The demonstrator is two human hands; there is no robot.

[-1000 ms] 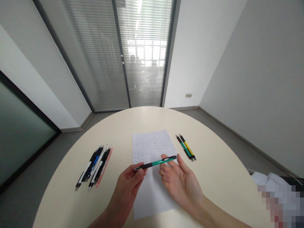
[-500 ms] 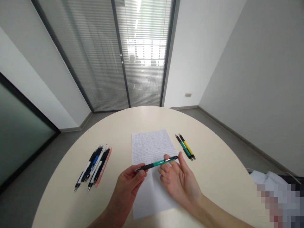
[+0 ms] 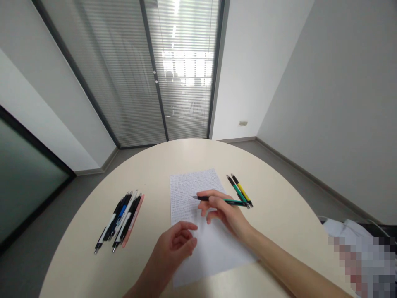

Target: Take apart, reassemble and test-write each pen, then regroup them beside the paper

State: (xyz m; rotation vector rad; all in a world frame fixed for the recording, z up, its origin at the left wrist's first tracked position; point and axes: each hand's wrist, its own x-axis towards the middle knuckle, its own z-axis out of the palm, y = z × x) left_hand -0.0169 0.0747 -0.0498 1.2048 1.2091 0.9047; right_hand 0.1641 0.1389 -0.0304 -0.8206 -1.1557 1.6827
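My right hand (image 3: 221,210) grips a green and black pen (image 3: 217,200) that lies almost level, its tip pointing left over the written part of a white sheet of paper (image 3: 198,223). My left hand (image 3: 176,243) hovers over the sheet's lower left, fingers loosely curled and holding nothing. Two pens (image 3: 238,189), one green and one yellow, lie side by side just right of the sheet, close to my right hand.
A bundle of several pens (image 3: 119,220), black, blue, white and pink, lies on the left of the round cream table (image 3: 279,215). Beyond the table are a glass door with blinds and grey floor. A blurred patch sits at the lower right.
My left hand let go of the green pen and dropped back toward me. My right hand turned over, carrying the pen up and away over the written part of the sheet.
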